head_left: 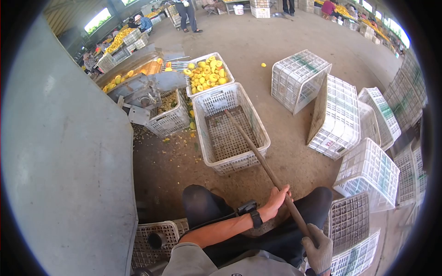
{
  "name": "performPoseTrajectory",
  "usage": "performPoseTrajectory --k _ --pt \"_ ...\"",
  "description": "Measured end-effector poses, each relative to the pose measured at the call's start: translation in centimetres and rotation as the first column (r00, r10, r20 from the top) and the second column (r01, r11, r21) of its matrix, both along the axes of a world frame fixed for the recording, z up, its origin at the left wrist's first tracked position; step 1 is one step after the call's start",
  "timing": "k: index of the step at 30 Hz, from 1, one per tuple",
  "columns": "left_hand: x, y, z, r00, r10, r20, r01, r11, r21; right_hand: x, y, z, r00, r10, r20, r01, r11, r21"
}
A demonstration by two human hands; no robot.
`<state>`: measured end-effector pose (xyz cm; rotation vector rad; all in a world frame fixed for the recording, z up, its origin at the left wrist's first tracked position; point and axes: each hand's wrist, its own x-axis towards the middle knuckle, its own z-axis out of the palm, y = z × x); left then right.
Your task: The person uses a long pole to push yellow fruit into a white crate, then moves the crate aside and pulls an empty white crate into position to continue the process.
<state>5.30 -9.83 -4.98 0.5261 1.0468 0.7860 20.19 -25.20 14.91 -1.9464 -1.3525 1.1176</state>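
My left hand (276, 201), bare and with a black watch on the wrist, is closed around the middle of a long wooden pole (262, 161). Lower down, near my body, my right hand (317, 250) in a pale work glove grips the pole's near end. The pole slants away from me, and its far tip reaches into a white plastic crate (209, 154) standing on the floor in front of my knees. No fruit shows inside this crate. Just beyond it, a second white crate (189, 90) holds many yellow halved fruits (207, 73).
A grey metal machine panel (69, 152) fills the left side. Fruit lies on its chute (149, 69), above a crate of scraps (168, 117). White crates (338, 115) lie tipped at my right. One yellow fruit (263, 65) is on the floor. People (184, 14) are farther back.
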Motion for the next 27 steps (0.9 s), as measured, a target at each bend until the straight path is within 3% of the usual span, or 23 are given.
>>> performPoseTrajectory --k 3,6,27 --pt "0.1 0.0 -0.4 1.0 0.005 0.012 -0.005 1.0 -0.001 0.1 -0.1 -1.1 0.997 0.043 0.066 -0.056 0.978 0.201" --pt "0.0 0.0 0.1 1.0 0.006 -0.012 -0.006 1.0 0.007 0.1 -0.1 -0.3 1.0 0.01 0.011 -0.01 1.0 0.028" --pt "0.3 0.0 -0.7 0.999 0.04 -0.002 -0.04 0.999 0.008 0.0 0.1 0.0 1.0 -0.012 -0.002 0.012 1.0 -0.009"
